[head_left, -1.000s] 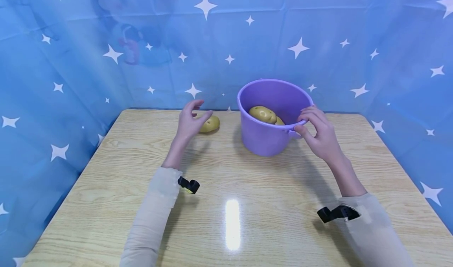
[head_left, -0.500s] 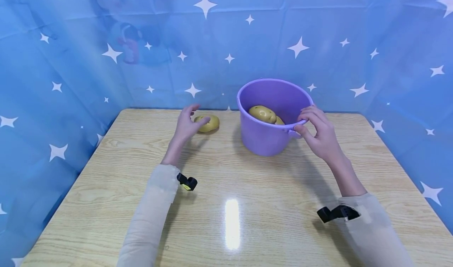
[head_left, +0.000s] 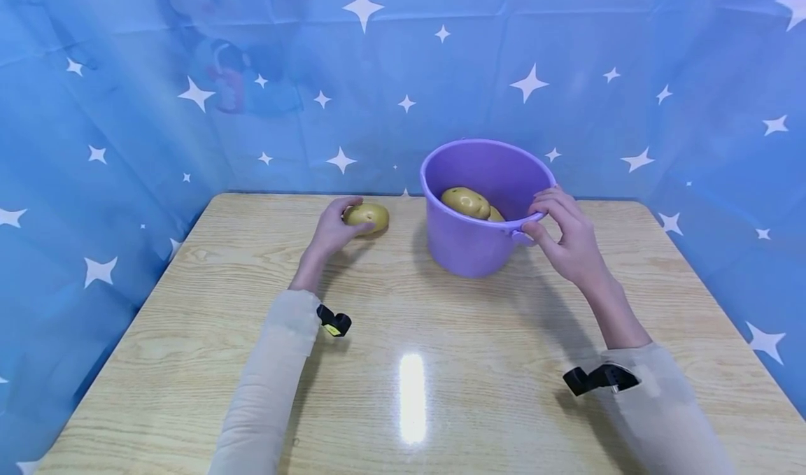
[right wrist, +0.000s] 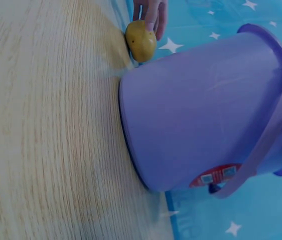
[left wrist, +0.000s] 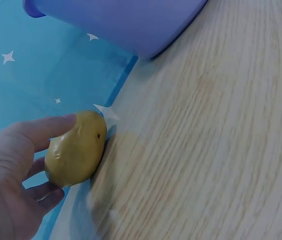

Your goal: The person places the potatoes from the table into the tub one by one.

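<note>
At the back of the table, my left hand [head_left: 332, 230] has its thumb and fingers about a yellow-brown potato [head_left: 367, 217]. The left wrist view has the thumb on one side of this potato [left wrist: 77, 150] and curled fingers on the other. To its right stands a purple bucket [head_left: 469, 247], its mouth tipped a little toward me. My right hand [head_left: 567, 240] pinches the bucket's rim at the right, near the handle joint. Inside lies a potato [head_left: 466, 202], with part of another potato [head_left: 496, 215] behind it; the bucket's floor is hidden.
The wooden table [head_left: 378, 321] ends at the back against a blue cloth [head_left: 283, 76] with white stars. In the right wrist view, the bucket's handle [right wrist: 266, 150] hangs down its side beside a red label [right wrist: 216, 175].
My left hand has come down to the potato on the table, and its thumb and fingers have closed in on it. The right hand and the bucket have stayed in place.
</note>
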Demonstrator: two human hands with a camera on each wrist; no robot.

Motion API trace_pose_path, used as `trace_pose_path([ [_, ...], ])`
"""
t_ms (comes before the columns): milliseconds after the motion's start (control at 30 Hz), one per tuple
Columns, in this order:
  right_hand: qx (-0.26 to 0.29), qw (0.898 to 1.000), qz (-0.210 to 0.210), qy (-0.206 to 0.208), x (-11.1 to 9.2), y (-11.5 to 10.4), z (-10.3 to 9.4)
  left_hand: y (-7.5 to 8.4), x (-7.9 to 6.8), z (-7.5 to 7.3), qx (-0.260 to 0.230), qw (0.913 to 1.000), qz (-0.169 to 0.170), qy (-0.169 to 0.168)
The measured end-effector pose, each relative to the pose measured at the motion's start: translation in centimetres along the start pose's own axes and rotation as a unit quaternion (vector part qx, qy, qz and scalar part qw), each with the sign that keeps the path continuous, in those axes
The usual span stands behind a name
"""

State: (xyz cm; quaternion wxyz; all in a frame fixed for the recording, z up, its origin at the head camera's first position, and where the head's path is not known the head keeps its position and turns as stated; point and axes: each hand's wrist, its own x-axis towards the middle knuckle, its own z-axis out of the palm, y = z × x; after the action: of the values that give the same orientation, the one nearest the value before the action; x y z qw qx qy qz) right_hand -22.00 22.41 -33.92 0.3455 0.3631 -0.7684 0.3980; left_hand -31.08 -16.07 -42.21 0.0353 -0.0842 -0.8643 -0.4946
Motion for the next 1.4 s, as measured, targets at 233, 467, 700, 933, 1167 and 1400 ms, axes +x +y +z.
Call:
trace_pose_path([
  [233, -0.002, 1.0, 0.0, 0.005, 0.1, 0.3, 0.0, -0.4, 0.1, 0.0, 0.003, 0.9999, 0.008, 0.005],
  [467, -0.001, 1.0, 0.002, 0.005, 0.1, 0.4, 0.1, -0.5, 0.2, 0.1, -0.007, 0.9999, 0.002, -0.007],
  [700, -0.002, 1.0, -0.002, -0.001, 0.3, 0.0, 0.2, -0.9, 0.3, 0.1, 0.005, 1.0, 0.004, -0.003],
  [933, -0.002, 1.0, 0.0, -0.003, 0.1, 0.1, 0.2, -0.9, -0.1, 0.1, 0.002, 0.9998, -0.015, 0.014],
  [1167, -0.001, 1.0, -0.002, -0.001, 0.1, 0.0, 0.2, -0.5, -0.6, 0.0, -0.028, 0.9984, -0.019, 0.044],
  [1400, 0.0, 1.0, 0.0, 0.002, 0.1, 0.0, 0.1, 0.0, -0.7, 0.1, -0.056, 0.9948, 0.01, 0.084],
])
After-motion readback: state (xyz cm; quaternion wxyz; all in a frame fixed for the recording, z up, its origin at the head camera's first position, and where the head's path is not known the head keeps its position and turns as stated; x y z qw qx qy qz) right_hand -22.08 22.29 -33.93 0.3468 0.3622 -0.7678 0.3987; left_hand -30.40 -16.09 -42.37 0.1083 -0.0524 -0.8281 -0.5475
